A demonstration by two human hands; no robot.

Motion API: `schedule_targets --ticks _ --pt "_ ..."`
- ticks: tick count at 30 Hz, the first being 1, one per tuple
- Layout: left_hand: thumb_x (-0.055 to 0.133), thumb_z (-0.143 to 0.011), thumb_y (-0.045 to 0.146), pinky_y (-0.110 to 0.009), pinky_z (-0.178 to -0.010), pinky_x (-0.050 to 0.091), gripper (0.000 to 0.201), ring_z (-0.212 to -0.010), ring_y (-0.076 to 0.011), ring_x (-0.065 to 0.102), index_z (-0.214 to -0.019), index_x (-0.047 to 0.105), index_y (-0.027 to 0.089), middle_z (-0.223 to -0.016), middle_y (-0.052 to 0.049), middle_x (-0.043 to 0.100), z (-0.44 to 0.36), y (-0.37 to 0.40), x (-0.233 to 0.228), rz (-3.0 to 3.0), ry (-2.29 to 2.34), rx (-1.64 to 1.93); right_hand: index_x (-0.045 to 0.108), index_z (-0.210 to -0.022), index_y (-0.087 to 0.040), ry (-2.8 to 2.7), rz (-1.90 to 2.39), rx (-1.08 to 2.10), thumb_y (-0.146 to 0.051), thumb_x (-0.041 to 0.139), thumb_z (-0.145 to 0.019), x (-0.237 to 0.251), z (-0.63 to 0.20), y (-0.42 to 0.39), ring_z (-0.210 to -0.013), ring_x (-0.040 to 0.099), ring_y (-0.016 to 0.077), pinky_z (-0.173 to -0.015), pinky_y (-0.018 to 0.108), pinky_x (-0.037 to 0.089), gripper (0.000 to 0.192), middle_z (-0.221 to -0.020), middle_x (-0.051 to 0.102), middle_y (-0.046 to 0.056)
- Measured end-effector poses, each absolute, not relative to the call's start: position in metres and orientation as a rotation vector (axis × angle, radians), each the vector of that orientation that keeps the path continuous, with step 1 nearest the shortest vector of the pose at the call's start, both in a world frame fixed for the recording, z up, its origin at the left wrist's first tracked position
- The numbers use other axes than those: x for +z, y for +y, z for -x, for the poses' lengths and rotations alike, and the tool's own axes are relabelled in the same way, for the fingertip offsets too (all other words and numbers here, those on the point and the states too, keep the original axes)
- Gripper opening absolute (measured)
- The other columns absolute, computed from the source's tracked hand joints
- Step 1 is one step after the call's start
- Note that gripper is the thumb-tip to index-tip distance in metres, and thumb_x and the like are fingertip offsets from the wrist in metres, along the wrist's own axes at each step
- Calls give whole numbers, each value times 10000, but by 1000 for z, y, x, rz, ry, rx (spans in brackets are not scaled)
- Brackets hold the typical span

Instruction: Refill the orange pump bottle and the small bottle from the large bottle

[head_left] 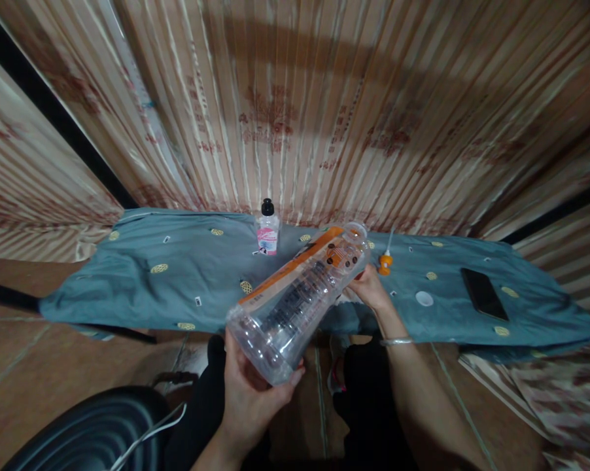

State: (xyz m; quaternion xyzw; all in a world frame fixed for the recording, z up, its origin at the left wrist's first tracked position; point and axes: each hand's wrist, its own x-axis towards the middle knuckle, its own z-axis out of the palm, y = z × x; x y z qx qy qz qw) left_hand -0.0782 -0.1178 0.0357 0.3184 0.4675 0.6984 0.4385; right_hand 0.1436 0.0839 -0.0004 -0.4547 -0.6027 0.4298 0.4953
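A large clear plastic bottle (295, 307) with an orange label is held tilted in front of me, its uncapped neck up and to the right. My left hand (256, 392) is wrapped around its base. Near the neck, my right hand (371, 288) grips the bottle from behind, its fingers partly hidden. Just right of the neck lies an orange pump top (385, 263) with a pale tube. A small clear bottle (267, 235) with a black cap and pink label stands upright on the cloth to the left.
Blue-green cloth with pineapple prints (142, 268) covers the low table. On its right side lie a white disc (424, 299) and a black phone (484, 293). A striped curtain (295, 118) hangs behind. At lower left are a black ribbed round object (89, 432) and a white cable (148, 435).
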Motion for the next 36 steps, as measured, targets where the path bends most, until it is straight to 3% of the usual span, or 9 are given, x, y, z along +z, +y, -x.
schedule_targets --ticks 6,12,23,27,32,36 --pt "979 -548 405 -373 -589 638 803 -616 -239 731 -1223 585 218 -935 -74 771 74 -120 51 -720 1196 1701 672 -1188 -244 -1442 1094 1073 -567 957 -537 -1 -143 83 -1215 697 342 -1136 539 500 781 -1287 754 97" --pt "981 -536 330 -330 -489 602 793 -506 -197 673 -1218 594 209 -882 -71 769 79 -115 37 -802 1143 1775 650 -1244 -228 -1463 1098 1062 -543 957 -556 -3 -145 84 -1234 688 345 -1130 532 502 817 -1314 738 118" --pt "1008 -440 426 -374 -685 645 835 -757 -265 742 -1143 609 216 -908 -47 747 73 -118 58 -722 1335 1756 659 -1189 -241 -1448 1092 1061 -517 969 -547 -4 -145 84 -1151 721 330 -1100 519 529 764 -1241 766 95" --pt "996 -472 407 -387 -751 655 807 -837 -292 767 -1144 606 188 -975 -90 768 86 -116 49 -827 1380 1750 662 -1182 -232 -1433 1091 1048 -503 980 -532 -4 -145 84 -1152 720 334 -1110 531 522 773 -1227 772 99" --pt "953 -574 391 -330 -670 643 636 -733 -250 766 -1069 609 187 -878 -63 766 101 -109 42 -1263 1368 1772 670 -1189 -235 -1432 1110 1082 -509 980 -526 -4 -146 85 -1187 709 345 -1098 531 532 782 -1278 756 107" --pt "916 -589 564 -299 -668 628 714 -709 -223 756 -1096 613 164 -846 -58 757 99 -104 37 -1369 1530 1875 669 -1210 -219 -1437 1114 1072 -499 981 -524 -5 -146 86 -1209 700 352 -1118 540 511 804 -1293 747 120"
